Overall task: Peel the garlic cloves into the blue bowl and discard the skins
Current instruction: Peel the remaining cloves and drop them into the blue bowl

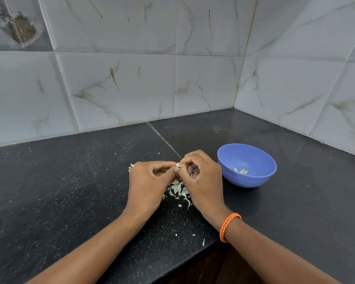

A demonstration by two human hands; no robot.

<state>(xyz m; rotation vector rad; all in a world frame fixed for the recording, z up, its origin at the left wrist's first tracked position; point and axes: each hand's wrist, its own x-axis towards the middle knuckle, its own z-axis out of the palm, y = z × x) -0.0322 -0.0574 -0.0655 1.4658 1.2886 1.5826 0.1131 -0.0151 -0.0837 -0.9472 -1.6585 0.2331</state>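
Both hands pinch one garlic clove [178, 165] between their fingertips, just above the counter. The left hand [150, 179] grips it from the left with thumb and forefinger closed on it; the right hand [201, 177] meets it from the right, fingers curled over the clove's top. How much skin remains on the clove cannot be told, since the fingers cover most of it.

This two-sided pinch likely lets one hand steady the clove while the other strips the skin. The clove is held directly over the pile of skins [178, 191], so loosened skin should drop onto the existing heap rather than scatter. A few stray flakes [193, 235] lie nearer the counter edge.

The blue bowl [246, 165] stands just beside the right hand, apart from it, within a short reach for dropping a finished clove. A few peeled cloves [241, 171] already lie at its bottom.

The dark counter [70, 191] meets a marble-pattern tiled wall [131, 78] at the back and on the right. An orange bracelet [229, 227] sits on the right wrist.

Judgement: peeling is in progress; the skins are not yet discarded.
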